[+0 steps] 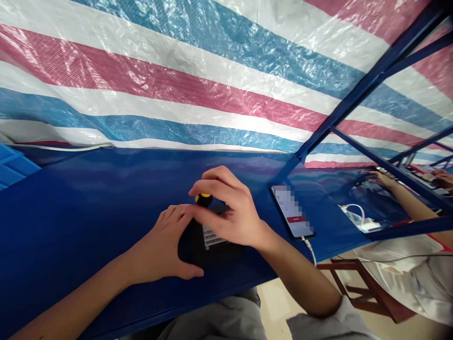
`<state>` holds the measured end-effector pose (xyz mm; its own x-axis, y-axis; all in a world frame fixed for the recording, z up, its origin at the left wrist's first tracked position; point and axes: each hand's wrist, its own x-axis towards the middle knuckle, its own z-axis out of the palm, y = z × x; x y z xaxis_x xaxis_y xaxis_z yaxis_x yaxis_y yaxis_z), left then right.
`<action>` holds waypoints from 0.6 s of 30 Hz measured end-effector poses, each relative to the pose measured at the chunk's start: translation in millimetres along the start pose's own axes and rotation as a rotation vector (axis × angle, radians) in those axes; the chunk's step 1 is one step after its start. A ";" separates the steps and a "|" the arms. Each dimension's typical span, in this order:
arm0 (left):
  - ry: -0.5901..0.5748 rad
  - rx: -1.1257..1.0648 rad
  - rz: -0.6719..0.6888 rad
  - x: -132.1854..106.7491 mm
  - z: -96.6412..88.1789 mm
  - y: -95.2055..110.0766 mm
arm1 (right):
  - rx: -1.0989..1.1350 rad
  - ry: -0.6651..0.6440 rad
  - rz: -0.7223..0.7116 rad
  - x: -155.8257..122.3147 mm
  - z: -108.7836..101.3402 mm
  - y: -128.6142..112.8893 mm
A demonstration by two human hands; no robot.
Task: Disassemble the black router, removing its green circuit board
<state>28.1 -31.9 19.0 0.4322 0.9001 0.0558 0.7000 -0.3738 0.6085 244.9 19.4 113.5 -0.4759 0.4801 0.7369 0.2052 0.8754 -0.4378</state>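
A dark, flat device [198, 257] with a pale printed label [211, 237] lies on the blue table, largely covered by my hands. My left hand [166, 248] grips its left side, thumb along the near edge and fingers bent over the far edge. Above the device, my right hand [231, 208] closes its thumb and fingers around a yellow-and-black screwdriver handle [204, 200], seen end-on from above. The screwdriver's shaft and tip are hidden, so I cannot tell what it touches.
A phone [292, 212] with a lit screen and white cable lies right of my hands. Blue metal bars [354, 99] rise beyond it. Another person's hand [384, 180] is at the adjoining table. A blue bin [16, 165] stands far left; a striped sheet [177, 80] hangs behind.
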 end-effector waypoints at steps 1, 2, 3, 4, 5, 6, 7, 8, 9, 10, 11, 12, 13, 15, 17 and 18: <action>-0.026 0.003 0.009 0.0 -0.6 -0.8 | 0.030 0.008 0.004 -0.5 0.8 -0.6; -0.053 0.016 0.017 0.0 -1.0 -1.8 | 0.062 0.005 0.014 -1.3 1.5 -1.3; -0.078 0.031 0.019 -0.1 -1.4 -2.9 | 0.098 -0.006 0.028 -2.3 2.0 -2.1; -0.100 0.045 0.017 -0.3 -1.7 -3.8 | 0.135 -0.021 0.042 -3.5 2.1 -2.8; -0.111 0.055 0.009 -0.5 -1.9 -4.4 | 0.168 -0.038 0.053 -4.5 2.0 -3.4; -0.115 0.057 0.000 -0.7 -2.2 -4.4 | 0.189 -0.051 0.058 -5.1 1.7 -3.7; -0.116 0.053 -0.008 -0.8 -2.7 -4.0 | 0.197 -0.059 0.051 -5.4 1.3 -3.8; -0.112 0.045 -0.011 -0.8 -3.2 -3.2 | 0.191 -0.059 0.034 -5.2 1.0 -3.5; -0.106 0.036 -0.010 -0.7 -4.0 -2.0 | 0.171 -0.046 0.010 -4.6 0.8 -3.0; -0.099 0.024 -0.010 -0.6 -4.9 -0.7 | 0.142 -0.026 -0.017 -3.7 0.9 -2.3; -0.097 0.011 -0.007 -0.5 -5.8 0.5 | 0.115 -0.005 -0.039 -2.7 1.3 -1.5; -0.097 0.000 -0.004 -0.4 -6.7 1.5 | 0.098 0.008 -0.053 -2.0 2.1 -0.6; -0.101 -0.007 0.001 -0.4 -7.4 2.2 | 0.093 0.007 -0.054 -1.5 3.1 0.3; -0.103 -0.002 0.007 -0.8 -7.9 2.5 | 0.127 -0.009 -0.020 -1.8 5.3 1.8; -0.098 0.025 0.022 -1.3 -6.9 1.6 | 0.187 -0.031 0.033 -3.2 6.2 2.7; -0.093 0.041 0.029 -1.5 -6.1 1.0 | 0.207 -0.030 0.046 -4.0 5.5 2.7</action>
<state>24.7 -32.3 24.3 0.5017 0.8650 -0.0018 0.7084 -0.4096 0.5748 242.6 19.6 106.5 -0.4960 0.5145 0.6995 0.0486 0.8208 -0.5692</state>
